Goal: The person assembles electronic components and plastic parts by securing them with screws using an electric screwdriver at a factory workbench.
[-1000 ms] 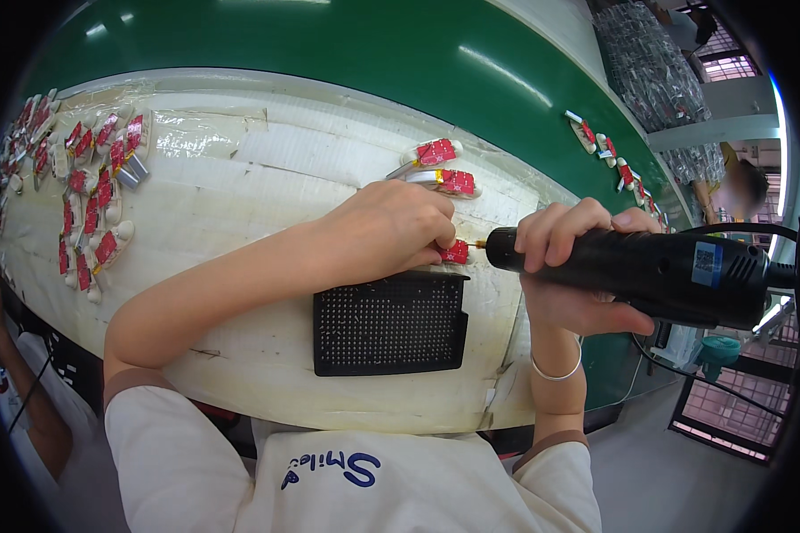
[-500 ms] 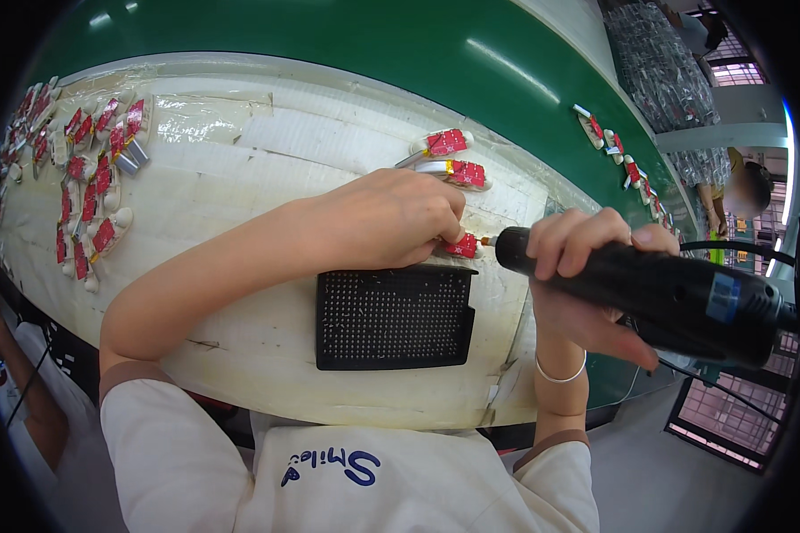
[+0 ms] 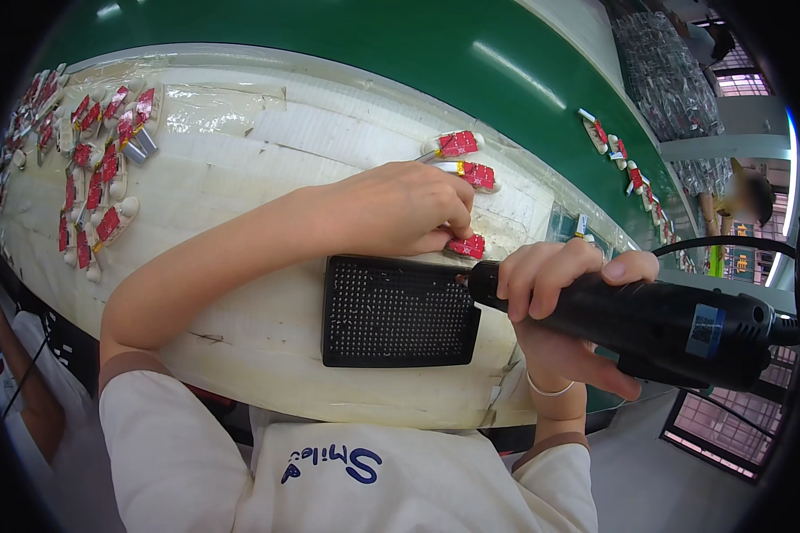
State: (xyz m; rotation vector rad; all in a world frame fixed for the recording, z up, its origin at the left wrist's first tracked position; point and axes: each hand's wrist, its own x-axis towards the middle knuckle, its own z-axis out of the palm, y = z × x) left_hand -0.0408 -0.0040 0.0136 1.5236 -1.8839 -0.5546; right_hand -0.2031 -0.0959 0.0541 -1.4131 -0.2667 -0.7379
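My left hand (image 3: 409, 209) pinches a small white part with a red circuit board (image 3: 468, 246) on it, pressed down near the middle of the table. Its fingers hide part of the piece. My right hand (image 3: 556, 280) is wrapped round a black electric screwdriver (image 3: 662, 320), held almost level. The screwdriver's tip is over the upper right corner of a black perforated tray (image 3: 396, 361) with rows of small screws. Two more red-board pieces, one of them (image 3: 458, 143) farther back, lie just beyond my left hand.
Many red-board pieces (image 3: 108, 224) lie clustered at the table's left. More sit in a row on the green surface (image 3: 507, 53) at the right. A cable (image 3: 738, 244) arches by the screwdriver. Another person (image 3: 747, 195) is at the far right, and a person's arm (image 3: 40, 400) shows at the left edge.
The screwdriver has come away from the red-board piece and moved down and left to the tray's corner. My left hand still holds the piece, nearly in place.
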